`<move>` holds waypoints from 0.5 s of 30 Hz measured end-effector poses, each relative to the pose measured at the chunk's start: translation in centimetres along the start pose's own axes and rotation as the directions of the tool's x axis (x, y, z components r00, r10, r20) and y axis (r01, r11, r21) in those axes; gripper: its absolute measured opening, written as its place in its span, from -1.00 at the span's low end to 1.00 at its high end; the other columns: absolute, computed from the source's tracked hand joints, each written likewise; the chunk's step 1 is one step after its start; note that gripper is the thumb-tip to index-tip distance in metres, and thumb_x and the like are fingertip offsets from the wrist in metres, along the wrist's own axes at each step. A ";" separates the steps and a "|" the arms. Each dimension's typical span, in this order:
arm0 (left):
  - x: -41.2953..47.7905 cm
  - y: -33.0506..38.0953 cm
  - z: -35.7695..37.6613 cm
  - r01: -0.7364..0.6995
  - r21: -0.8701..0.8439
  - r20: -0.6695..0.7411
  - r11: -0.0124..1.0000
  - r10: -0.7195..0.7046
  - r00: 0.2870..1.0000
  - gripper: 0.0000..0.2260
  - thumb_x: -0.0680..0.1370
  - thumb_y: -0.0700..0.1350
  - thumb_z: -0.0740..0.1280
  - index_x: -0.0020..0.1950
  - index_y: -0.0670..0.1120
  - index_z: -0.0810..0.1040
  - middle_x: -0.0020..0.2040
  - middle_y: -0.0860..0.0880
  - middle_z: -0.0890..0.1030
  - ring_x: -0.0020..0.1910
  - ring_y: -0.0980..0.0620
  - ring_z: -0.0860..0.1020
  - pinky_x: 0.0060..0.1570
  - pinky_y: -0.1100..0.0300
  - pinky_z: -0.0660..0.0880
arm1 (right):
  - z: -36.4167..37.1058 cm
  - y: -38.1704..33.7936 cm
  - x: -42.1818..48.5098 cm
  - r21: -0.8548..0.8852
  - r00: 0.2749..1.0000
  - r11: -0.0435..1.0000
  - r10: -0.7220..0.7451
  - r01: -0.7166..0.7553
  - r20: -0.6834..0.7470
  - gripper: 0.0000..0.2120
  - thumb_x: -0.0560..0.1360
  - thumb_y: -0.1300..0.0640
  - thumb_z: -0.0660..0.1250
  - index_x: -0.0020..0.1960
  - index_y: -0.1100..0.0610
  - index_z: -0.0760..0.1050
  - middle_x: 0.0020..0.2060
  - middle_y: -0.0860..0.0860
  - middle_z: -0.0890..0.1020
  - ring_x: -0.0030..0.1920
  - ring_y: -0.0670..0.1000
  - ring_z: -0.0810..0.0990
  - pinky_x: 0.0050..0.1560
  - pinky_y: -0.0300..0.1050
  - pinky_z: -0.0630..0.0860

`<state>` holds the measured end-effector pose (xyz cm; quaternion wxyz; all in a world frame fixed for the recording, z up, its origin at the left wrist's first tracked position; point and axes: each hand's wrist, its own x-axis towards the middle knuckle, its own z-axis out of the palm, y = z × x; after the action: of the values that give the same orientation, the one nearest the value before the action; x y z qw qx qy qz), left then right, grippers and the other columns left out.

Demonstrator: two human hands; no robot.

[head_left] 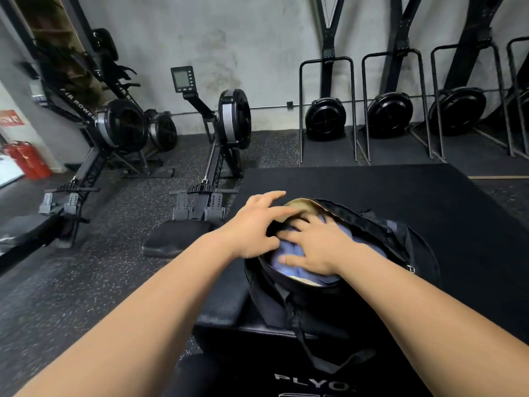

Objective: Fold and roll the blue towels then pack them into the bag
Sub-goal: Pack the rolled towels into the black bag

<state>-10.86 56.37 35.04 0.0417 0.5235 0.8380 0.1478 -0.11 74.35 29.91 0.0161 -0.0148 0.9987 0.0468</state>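
Two bare hands meet at the open mouth of a black bag [380, 233], head view. Bag sits on top of a black plyo box [372, 181], toward the near edge, w/ the zip opening facing up and tan lining [300, 202] showing at the far rim. Blue towels [294, 273] are inside the bag, filling the opening to about rim level. More blue shows past the wrist on the right side.

L hand [253, 226]: fingers splayed & only slightly bent, laid across the bag's left/far rim. Fingertips are over the tan lining, thumb down by the zip edge. Nothing visibly pinched. Edges are motion-blurred, so whether it hooks the rim, can't tell.

R hand [313, 249]: palm down, fingers straight & spread, pressing flat on the towels inside the opening. Not curled round anything. Its index tip lies just beside the L thumb.

Both forearms are bare, reaching fwd from the bottom of the frame.

Bag straps [300, 319] hang down the box's front face, above white "PLYO" lettering.

Bkgd: speckled rubber floor [108, 276]. Rowing machines [229, 118] stand left & centre, one w/ a monitor [183, 78] on an arm. A row of upright black fan-wheel machines [325, 116] lines the grey wall at right. Red extinguishers [27, 161] at far left.
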 end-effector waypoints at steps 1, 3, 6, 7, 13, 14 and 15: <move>1.0 0.4 0.0 -0.023 0.039 0.017 0.999 0.022 1.000 -0.25 0.39 -0.10 0.29 0.60 0.22 0.36 0.68 0.05 0.13 0.60 -0.14 0.13 0.57 -0.06 0.21 | 0.8 -0.1 0.2 -0.011 0.999 1.000 0.013 -0.013 0.044 -0.16 0.43 -0.57 -0.22 0.62 -0.28 0.12 0.64 -0.01 0.17 0.61 0.16 0.09 0.54 0.43 0.06; 2.9 1.1 0.3 -0.047 0.131 0.090 0.990 0.035 0.995 -0.30 0.47 -0.19 0.31 0.62 0.14 0.33 0.69 0.05 0.13 0.55 -0.18 0.20 0.53 -0.08 0.26 | 2.2 -0.7 0.2 -0.019 0.996 0.999 0.036 -0.034 0.086 -0.18 0.48 -0.57 -0.19 0.63 -0.24 0.12 0.66 0.04 0.11 0.63 0.20 -0.02 0.55 0.48 -0.10; 5.4 1.4 0.3 -0.020 0.138 0.112 0.990 0.004 0.994 -0.26 0.50 -0.31 0.24 0.67 0.02 0.21 0.67 0.00 0.17 0.48 -0.21 0.32 0.46 -0.12 0.35 | 2.4 -1.1 0.4 -0.009 0.995 0.999 0.049 -0.048 0.082 -0.11 0.40 -0.53 -0.30 0.62 -0.21 0.17 0.65 0.05 0.12 0.63 0.21 -0.06 0.52 0.50 -0.14; 6.1 1.3 0.1 0.000 0.090 0.073 0.996 -0.007 0.997 -0.25 0.49 -0.34 0.21 0.68 -0.01 0.19 0.66 -0.02 0.18 0.49 -0.22 0.34 0.47 -0.13 0.34 | 2.3 -1.1 0.4 -0.020 0.995 0.999 0.044 -0.043 0.086 -0.08 0.37 -0.47 -0.35 0.62 -0.19 0.17 0.64 0.04 0.13 0.62 0.20 -0.03 0.52 0.49 -0.11; 8.5 0.2 0.2 -0.002 -0.040 -0.044 0.999 0.000 0.999 -0.26 0.48 -0.36 0.16 0.67 -0.02 0.23 0.61 0.00 0.27 0.48 -0.18 0.37 0.45 -0.14 0.36 | 3.0 -0.4 0.7 0.016 0.998 0.999 0.038 -0.038 0.047 -0.04 0.33 -0.21 -0.47 0.61 -0.03 0.20 0.63 0.00 0.13 0.62 0.15 0.02 0.53 0.38 -0.02; 8.5 0.0 0.5 -0.002 -0.041 -0.045 0.999 0.000 0.999 -0.27 0.48 -0.35 0.16 0.67 -0.02 0.23 0.61 0.00 0.27 0.46 -0.19 0.38 0.45 -0.14 0.36 | 2.8 -0.4 0.8 0.042 0.998 0.998 0.039 -0.041 0.049 -0.06 0.33 -0.22 -0.46 0.59 -0.05 0.22 0.62 -0.01 0.15 0.62 0.16 0.02 0.53 0.37 -0.03; 8.4 -0.2 0.6 -0.008 -0.041 -0.051 0.999 0.006 0.999 -0.28 0.47 -0.32 0.17 0.66 -0.02 0.25 0.61 0.00 0.28 0.44 -0.20 0.40 0.45 -0.14 0.36 | 2.5 -0.5 0.8 0.064 0.998 0.997 0.034 -0.037 0.058 -0.06 0.33 -0.23 -0.45 0.58 -0.06 0.24 0.60 -0.03 0.17 0.61 0.16 0.03 0.53 0.35 -0.03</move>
<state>-14.65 63.85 35.07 0.0304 0.5215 0.8338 0.1784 -0.77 74.09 27.32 0.0441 0.0048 0.9989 0.0150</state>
